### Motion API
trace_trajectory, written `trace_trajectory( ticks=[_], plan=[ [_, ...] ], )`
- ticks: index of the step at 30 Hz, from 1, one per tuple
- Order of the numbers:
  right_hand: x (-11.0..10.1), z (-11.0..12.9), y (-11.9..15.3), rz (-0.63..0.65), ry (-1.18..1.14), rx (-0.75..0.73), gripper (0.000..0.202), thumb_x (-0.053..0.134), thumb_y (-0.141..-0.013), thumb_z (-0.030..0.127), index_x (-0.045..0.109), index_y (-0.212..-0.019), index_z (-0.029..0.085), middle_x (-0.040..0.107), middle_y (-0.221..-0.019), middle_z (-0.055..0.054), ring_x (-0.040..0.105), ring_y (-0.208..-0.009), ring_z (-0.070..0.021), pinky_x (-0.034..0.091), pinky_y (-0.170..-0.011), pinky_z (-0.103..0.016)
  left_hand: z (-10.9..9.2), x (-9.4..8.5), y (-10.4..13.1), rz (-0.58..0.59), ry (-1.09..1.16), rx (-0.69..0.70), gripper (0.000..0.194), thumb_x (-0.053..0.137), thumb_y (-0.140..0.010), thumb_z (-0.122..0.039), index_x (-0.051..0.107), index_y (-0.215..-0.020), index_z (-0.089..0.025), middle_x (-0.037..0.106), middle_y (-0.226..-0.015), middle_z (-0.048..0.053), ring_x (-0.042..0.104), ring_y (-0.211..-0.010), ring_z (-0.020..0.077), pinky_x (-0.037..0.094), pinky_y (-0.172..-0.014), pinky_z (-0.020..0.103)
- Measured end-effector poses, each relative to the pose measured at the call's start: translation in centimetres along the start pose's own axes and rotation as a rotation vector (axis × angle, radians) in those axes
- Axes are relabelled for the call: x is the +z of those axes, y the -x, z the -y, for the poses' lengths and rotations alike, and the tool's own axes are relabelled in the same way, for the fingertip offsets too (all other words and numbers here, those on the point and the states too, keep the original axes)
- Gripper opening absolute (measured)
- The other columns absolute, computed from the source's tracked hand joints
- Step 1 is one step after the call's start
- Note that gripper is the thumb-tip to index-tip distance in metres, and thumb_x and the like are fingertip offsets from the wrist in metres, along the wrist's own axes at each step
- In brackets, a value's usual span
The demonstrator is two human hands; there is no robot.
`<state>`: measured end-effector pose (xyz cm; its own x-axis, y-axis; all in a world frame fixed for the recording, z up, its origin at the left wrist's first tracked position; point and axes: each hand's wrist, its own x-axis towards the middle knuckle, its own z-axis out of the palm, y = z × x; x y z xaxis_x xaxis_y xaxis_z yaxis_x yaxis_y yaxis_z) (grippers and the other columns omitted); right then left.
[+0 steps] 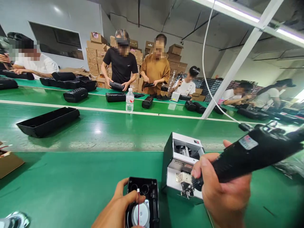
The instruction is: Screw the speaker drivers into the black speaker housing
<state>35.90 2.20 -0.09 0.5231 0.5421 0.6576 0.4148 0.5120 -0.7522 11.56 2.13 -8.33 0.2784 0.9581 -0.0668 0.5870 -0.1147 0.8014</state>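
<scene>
The right hand (pixel 225 193) has its fingers (pixel 201 171) wrapped shut around a black, matte screwdriver (pixel 251 155), a long tapering tool with a white label near its thick end. Its long axis slants from upper right down to lower left, the tip pointing at the metal mouth of a small grey-and-black feeder box (pixel 182 164) on the smooth green surface (pixel 71 186). A white cable (pixel 206 72) runs up from the tool's rear. The left hand (pixel 118 205) rests on a black plastic housing (pixel 142 202) (rounded corners, long axis running away from the camera), thumb and forefinger pinched on a thin red wire (pixel 138 202) over a pale round speaker (pixel 141 215).
</scene>
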Motion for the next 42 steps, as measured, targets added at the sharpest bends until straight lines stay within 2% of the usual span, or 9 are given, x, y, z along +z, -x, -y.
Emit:
trace_trajectory(
  ticks=[3,7,10,13,19,25,31,37,42],
  plan=[
    [-0.2,0.2,0.6,0.052,0.048,0.109,0.066,0.081,-0.096,0.037,0.046,-0.150,0.024,0.063,-0.068,0.006,0.061,-0.051,-0.0156,0.055,-0.052,-0.025,-0.4,-0.3,0.5,0.013,-0.010,0.000,0.051,0.092,-0.063,-0.062,0.081,-0.094,-0.024,0.057,-0.148,0.010,0.078,-0.104,0.0276,0.062,-0.101,0.037],
    [0.2,1.3,1.8,0.307,-0.034,0.456,0.050,0.078,-0.099,0.052,0.052,-0.133,0.025,0.061,-0.066,0.005,0.058,-0.047,-0.0164,0.050,-0.042,-0.025,-0.5,-0.5,0.8,0.023,-0.002,-0.021,0.052,0.091,-0.060,-0.060,0.080,-0.097,-0.025,0.056,-0.148,0.010,0.077,-0.102,0.0272,0.062,-0.099,0.037],
    [2.0,2.5,3.1,0.231,-0.283,0.375,0.037,0.074,-0.103,0.041,0.052,-0.129,0.028,0.060,-0.070,0.007,0.057,-0.048,-0.0129,0.052,-0.046,-0.024,-0.2,-0.6,0.6,0.066,-0.023,-0.057,0.043,0.088,-0.063,-0.043,0.080,-0.102,-0.026,0.049,-0.159,0.009,0.077,-0.105,0.0272,0.063,-0.094,0.037],
    [4.2,3.0,4.2,0.138,-0.419,0.255,0.044,0.069,-0.107,0.031,0.047,-0.144,0.034,0.060,-0.076,0.009,0.058,-0.052,-0.0106,0.055,-0.053,-0.025,0.5,-0.7,0.2,0.123,0.006,-0.076,0.050,0.084,-0.061,-0.028,0.082,-0.110,-0.029,0.042,-0.167,0.008,0.074,-0.116,0.0302,0.060,-0.098,0.039],
    [5.7,1.5,5.9,0.201,-0.345,0.144,0.041,0.061,-0.112,0.028,0.045,-0.148,0.034,0.059,-0.078,0.008,0.060,-0.057,-0.0081,0.058,-0.061,-0.021,0.7,-1.1,0.2,0.149,0.089,-0.031,0.052,0.085,-0.062,-0.030,0.083,-0.114,-0.029,0.052,-0.161,0.010,0.047,-0.154,0.0382,0.051,-0.117,0.046],
    [5.8,-0.3,7.1,0.227,-0.374,0.170,0.011,0.063,-0.110,0.025,0.055,-0.116,0.030,0.059,-0.086,0.007,0.059,-0.060,-0.0076,0.055,-0.062,-0.022,-0.7,-1.0,0.8,0.079,-0.016,-0.001,0.043,0.081,-0.066,-0.039,0.079,-0.106,-0.025,0.047,-0.161,0.012,0.076,-0.113,0.0319,0.059,-0.101,0.045],
    [5.8,-1.6,7.8,0.255,-0.361,0.213,0.009,0.067,-0.107,0.026,0.058,-0.108,0.025,0.060,-0.088,0.003,0.061,-0.070,-0.0123,0.056,-0.068,-0.029,0.2,-1.1,0.8,0.125,0.030,0.037,0.043,0.078,-0.069,-0.041,0.077,-0.110,-0.026,0.042,-0.163,0.014,0.073,-0.119,0.0351,0.054,-0.110,0.051],
    [6.1,-1.9,8.1,0.265,-0.391,0.230,0.010,0.065,-0.107,0.024,0.058,-0.112,0.025,0.061,-0.095,0.001,0.060,-0.071,-0.0117,0.055,-0.068,-0.028,1.2,-1.2,0.4,0.111,0.017,0.048,0.047,0.084,-0.069,-0.037,0.080,-0.115,-0.027,0.048,-0.161,0.012,0.072,-0.122,0.0336,0.059,-0.107,0.045],
    [6.2,-1.5,7.4,0.425,-0.476,0.257,0.015,0.067,-0.103,0.020,0.056,-0.110,0.027,0.058,-0.091,0.005,0.057,-0.067,-0.0090,0.052,-0.066,-0.024,0.8,-1.6,0.3,0.119,0.032,0.092,0.045,0.087,-0.072,-0.040,0.082,-0.115,-0.028,0.053,-0.158,0.012,0.068,-0.131,0.0373,0.056,-0.114,0.050]
  ],
)
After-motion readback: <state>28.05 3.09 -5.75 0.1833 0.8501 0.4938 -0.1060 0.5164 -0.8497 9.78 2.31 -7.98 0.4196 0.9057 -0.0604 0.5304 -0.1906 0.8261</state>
